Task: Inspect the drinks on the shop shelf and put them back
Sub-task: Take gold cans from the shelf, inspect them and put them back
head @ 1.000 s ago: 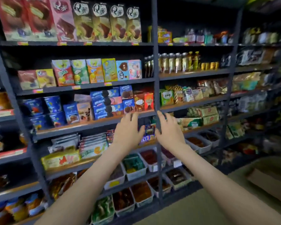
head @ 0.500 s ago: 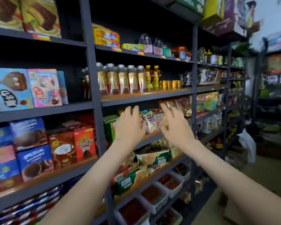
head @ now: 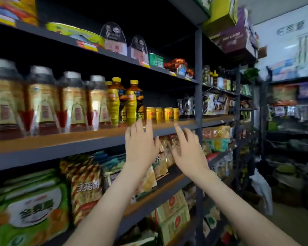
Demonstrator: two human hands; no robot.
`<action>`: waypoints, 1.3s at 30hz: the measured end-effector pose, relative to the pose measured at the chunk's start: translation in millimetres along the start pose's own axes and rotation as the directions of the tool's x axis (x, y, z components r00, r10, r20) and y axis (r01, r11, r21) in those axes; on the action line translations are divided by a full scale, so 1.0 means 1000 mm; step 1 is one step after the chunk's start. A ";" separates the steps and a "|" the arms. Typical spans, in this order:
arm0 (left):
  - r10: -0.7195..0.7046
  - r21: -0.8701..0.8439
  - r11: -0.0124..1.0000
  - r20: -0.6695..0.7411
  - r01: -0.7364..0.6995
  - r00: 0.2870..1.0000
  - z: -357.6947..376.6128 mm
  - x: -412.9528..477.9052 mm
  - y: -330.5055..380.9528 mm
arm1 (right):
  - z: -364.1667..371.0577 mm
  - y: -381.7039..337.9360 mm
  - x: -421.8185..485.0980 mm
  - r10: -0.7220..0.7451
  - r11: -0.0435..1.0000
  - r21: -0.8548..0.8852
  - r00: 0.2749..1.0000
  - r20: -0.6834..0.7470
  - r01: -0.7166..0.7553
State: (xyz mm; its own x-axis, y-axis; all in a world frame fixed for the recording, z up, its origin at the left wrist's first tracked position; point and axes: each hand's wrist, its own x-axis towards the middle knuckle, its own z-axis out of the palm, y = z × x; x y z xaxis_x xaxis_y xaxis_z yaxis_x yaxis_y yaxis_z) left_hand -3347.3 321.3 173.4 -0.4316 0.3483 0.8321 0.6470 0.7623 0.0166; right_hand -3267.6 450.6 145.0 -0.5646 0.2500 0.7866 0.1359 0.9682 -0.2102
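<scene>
On the wooden shelf board stands a row of drinks: several clear bottles with grey caps on the left, yellow-capped bottles in the middle, and small gold cans to their right. My left hand is raised with fingers spread, its fingertips just below the yellow-capped bottles and the first can. My right hand is raised beside it, fingers straight, below the shelf edge to the right of the cans. Both hands hold nothing.
Snack bags fill the shelves below the drinks. Boxes and display packs sit on the shelf above. A dark metal upright stands right of the cans. An aisle with more shelving runs along the right.
The view has swung right and closer, from the biscuit boxes to the drinks shelf. Both hands have risen toward the drinks shelf edge, still holding nothing.
</scene>
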 end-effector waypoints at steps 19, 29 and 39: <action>-0.043 0.374 0.915 -0.280 0.150 0.959 0.220 0.184 0.092 | 0.135 0.212 0.241 -0.235 0.913 0.291 0.952 -0.195 0.285; -0.119 0.567 0.775 -0.300 0.277 0.947 0.231 0.208 0.109 | 0.140 0.225 0.291 -0.482 0.808 0.439 0.870 0.104 0.394; -0.030 0.619 0.744 -0.347 0.253 0.937 0.236 0.207 0.104 | 0.135 0.222 0.299 -0.489 0.724 0.648 0.839 0.239 0.237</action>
State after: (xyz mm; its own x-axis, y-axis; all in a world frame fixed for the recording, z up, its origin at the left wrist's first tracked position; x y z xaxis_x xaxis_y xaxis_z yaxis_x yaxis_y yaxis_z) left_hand -3517.9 601.5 216.7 -0.2060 0.1146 0.9718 -0.0166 0.9926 -0.1205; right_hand -3515.8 739.0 255.0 -0.7349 -0.2666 0.6235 -0.5628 0.7528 -0.3415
